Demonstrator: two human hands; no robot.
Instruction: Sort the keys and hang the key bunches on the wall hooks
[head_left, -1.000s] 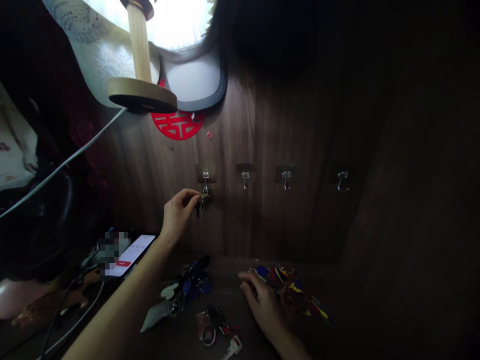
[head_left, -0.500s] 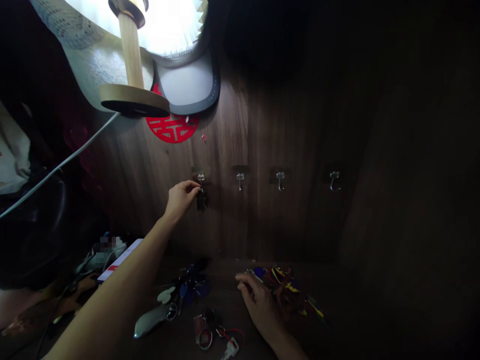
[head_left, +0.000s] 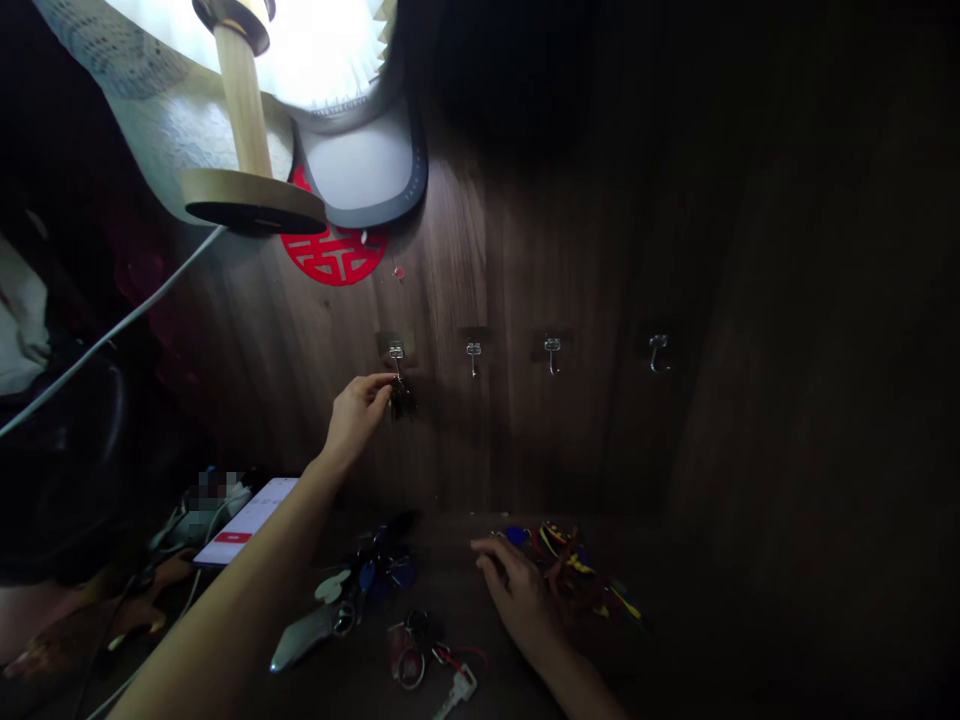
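My left hand (head_left: 358, 412) pinches a small dark bunch of keys (head_left: 403, 400) just below the leftmost metal hook (head_left: 396, 350) on the wooden wall. Whether the ring is over the hook's tip I cannot tell. Down on the surface, my right hand (head_left: 517, 595) rests with fingers loosely stretched and nothing visible in them. Right beside it lies a tangle of red and yellow cords (head_left: 574, 570) with a blue tag (head_left: 517, 535). Keys with blue fobs (head_left: 403, 571) lie between my arms. Nearer me is a bunch with a red tag and a silver key (head_left: 461, 686).
Several hooks line the wall, among them a middle one (head_left: 553, 350) and the rightmost (head_left: 659, 350). A lit lamp with a wooden base (head_left: 255, 200) hangs upper left beside a cap (head_left: 364, 175). A phone (head_left: 244, 525) lies left, past a grey-green key fob (head_left: 304, 640).
My left hand has dropped slightly below the hook, with the keys still in its fingers. The view has shifted a little. My right hand stays nearly in place.
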